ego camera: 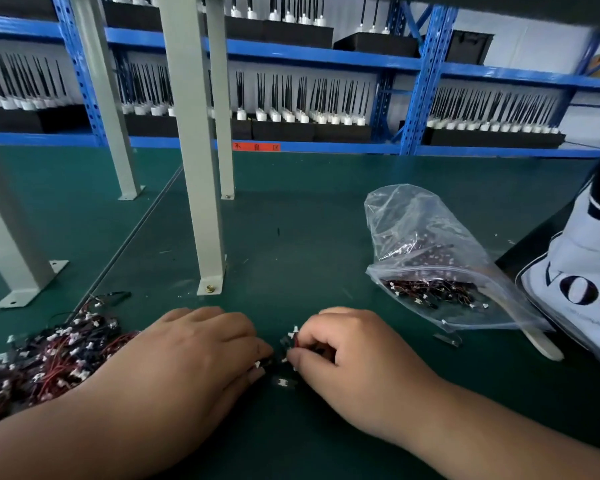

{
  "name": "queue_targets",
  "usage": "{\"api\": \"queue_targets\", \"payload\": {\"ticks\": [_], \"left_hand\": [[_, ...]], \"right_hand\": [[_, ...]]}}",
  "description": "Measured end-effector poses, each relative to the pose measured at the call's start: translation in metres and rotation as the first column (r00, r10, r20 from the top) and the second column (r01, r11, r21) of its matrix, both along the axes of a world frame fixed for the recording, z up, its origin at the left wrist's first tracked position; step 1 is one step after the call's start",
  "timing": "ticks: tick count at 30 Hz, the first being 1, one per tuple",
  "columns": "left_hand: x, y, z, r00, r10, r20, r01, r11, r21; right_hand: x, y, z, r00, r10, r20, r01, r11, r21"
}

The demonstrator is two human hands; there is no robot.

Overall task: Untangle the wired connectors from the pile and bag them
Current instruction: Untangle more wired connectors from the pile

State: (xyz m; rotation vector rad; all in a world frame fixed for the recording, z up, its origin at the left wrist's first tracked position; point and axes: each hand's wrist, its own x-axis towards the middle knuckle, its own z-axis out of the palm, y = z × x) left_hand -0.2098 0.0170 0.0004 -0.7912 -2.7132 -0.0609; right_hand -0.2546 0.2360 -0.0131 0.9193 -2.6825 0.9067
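Observation:
A tangled pile of red-and-black wired connectors (49, 358) with small white plugs lies at the left on the green mat. My left hand (194, 355) and my right hand (347, 351) meet at the mat's middle, each pinching a small bunch of wired connectors (284, 344) between fingertips. One loose connector (283, 382) lies just below them. A clear plastic bag (426, 244) lies open-mouthed to the right, holding several bagged connectors (430, 292).
Grey steel posts (201, 168) bolted to the green mat (291, 237) stand behind my hands. A person's white printed garment (582, 271) is at the right edge. Blue shelving (291, 57) with black trays of parts fills the background.

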Motion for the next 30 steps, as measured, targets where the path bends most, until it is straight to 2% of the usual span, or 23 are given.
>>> {"api": "queue_targets", "payload": {"ticks": [7,17,24,30], "left_hand": [[0.004,0.002,0.003,1.000,0.012,-0.012,-0.012,1.000,-0.008],[0.008,0.002,0.004,1.000,-0.013,0.024,0.013,1.000,-0.005],[0.011,0.002,0.003,1.000,0.015,0.013,-0.016,0.997,0.074],[0.011,0.002,0.005,0.997,-0.064,0.034,0.063,0.998,0.026]], "right_hand": [[-0.006,0.000,0.000,0.995,-0.087,0.052,0.093,0.986,-0.142],[-0.008,0.003,0.003,0.970,-0.057,0.235,0.131,0.941,-0.311],[-0.010,0.004,0.004,0.964,-0.038,0.262,0.142,0.909,-0.393],[-0.011,0.004,0.004,0.963,-0.035,0.266,0.154,0.885,-0.440]]}}
